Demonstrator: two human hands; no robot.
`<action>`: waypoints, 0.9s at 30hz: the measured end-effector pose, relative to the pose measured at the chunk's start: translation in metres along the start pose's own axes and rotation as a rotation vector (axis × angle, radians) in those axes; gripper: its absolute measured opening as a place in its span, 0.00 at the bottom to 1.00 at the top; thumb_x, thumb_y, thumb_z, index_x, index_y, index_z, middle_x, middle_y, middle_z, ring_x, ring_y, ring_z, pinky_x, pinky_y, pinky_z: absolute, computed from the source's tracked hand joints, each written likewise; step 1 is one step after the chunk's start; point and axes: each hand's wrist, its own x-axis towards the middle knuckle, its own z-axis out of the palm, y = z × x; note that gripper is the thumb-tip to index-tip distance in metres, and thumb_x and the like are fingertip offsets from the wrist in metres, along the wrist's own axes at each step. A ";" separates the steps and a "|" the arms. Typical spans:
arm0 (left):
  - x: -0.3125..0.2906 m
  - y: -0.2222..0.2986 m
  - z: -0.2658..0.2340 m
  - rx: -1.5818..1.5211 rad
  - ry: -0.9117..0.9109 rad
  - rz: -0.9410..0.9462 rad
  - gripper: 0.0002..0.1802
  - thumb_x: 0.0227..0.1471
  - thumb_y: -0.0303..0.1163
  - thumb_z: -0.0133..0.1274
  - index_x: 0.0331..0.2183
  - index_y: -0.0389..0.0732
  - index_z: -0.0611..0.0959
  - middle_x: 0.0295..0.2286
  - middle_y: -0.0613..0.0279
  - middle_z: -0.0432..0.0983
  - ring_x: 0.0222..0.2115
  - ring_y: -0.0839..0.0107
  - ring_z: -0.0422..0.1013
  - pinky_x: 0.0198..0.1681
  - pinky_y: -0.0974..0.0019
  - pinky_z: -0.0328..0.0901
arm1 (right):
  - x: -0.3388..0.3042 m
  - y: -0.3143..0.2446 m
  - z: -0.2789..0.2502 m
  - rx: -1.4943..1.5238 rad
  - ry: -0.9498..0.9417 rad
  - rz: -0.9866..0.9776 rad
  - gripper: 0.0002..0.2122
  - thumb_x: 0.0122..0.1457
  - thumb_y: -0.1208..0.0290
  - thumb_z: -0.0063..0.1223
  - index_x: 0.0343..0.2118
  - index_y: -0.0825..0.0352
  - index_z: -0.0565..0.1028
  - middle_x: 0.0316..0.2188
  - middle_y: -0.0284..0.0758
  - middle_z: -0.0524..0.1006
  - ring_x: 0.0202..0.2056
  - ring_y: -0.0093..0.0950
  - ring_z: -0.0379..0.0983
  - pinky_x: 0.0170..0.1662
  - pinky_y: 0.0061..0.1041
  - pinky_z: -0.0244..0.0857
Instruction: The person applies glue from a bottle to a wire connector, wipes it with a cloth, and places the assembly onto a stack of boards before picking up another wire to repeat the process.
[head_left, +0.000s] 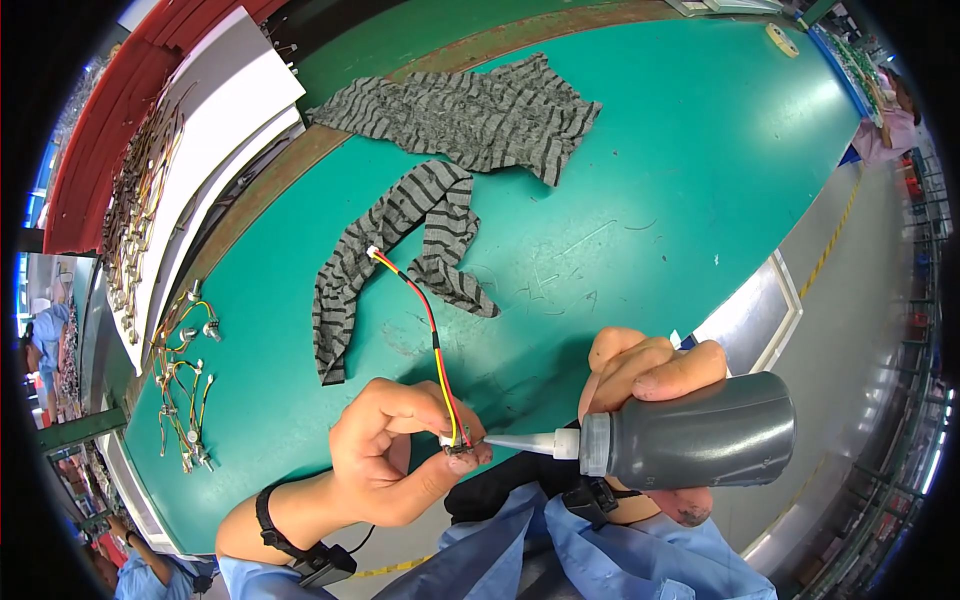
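Between the thumb and fingers of my left hand (395,450) is a small potentiometer with wires (454,440). Its red, yellow and black leads rise from it and end in a white plug (373,252) above the table. My right hand (650,375) is wrapped round a dark grey squeeze bottle (705,432), tipped on its side. The bottle's narrow pale nozzle (520,441) points left, its tip right beside the potentiometer; whether they touch I cannot tell. Dark smudges mark my fingertips.
A striped grey cloth (470,115) and a second strip of it (375,240) lie on the green table (640,240). Several wired potentiometers (190,420) lie at the left. More sit on a white board (215,130) by a red bin. A tape roll (781,40) is far right.
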 end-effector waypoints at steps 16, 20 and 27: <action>0.001 0.000 -0.001 0.012 -0.007 0.010 0.18 0.47 0.12 0.54 0.39 0.34 0.67 0.30 0.50 0.75 0.31 0.67 0.74 0.33 0.66 0.70 | 0.007 0.001 0.000 -0.062 -0.081 -0.023 0.38 0.44 0.34 0.59 0.38 0.70 0.64 0.18 0.39 0.72 0.17 0.26 0.68 0.23 0.23 0.51; 0.001 -0.001 -0.001 0.027 -0.013 0.013 0.17 0.47 0.12 0.54 0.38 0.34 0.67 0.30 0.50 0.75 0.31 0.67 0.74 0.33 0.66 0.70 | 0.005 0.003 -0.001 -0.039 -0.076 -0.047 0.40 0.39 0.36 0.63 0.40 0.71 0.65 0.20 0.37 0.73 0.16 0.24 0.64 0.22 0.25 0.52; -0.001 -0.002 0.000 0.043 -0.009 0.014 0.16 0.47 0.13 0.54 0.38 0.33 0.68 0.29 0.50 0.75 0.30 0.66 0.75 0.33 0.66 0.70 | 0.006 0.000 0.001 -0.059 -0.056 -0.018 0.38 0.42 0.35 0.61 0.39 0.70 0.64 0.19 0.38 0.73 0.17 0.25 0.66 0.24 0.24 0.52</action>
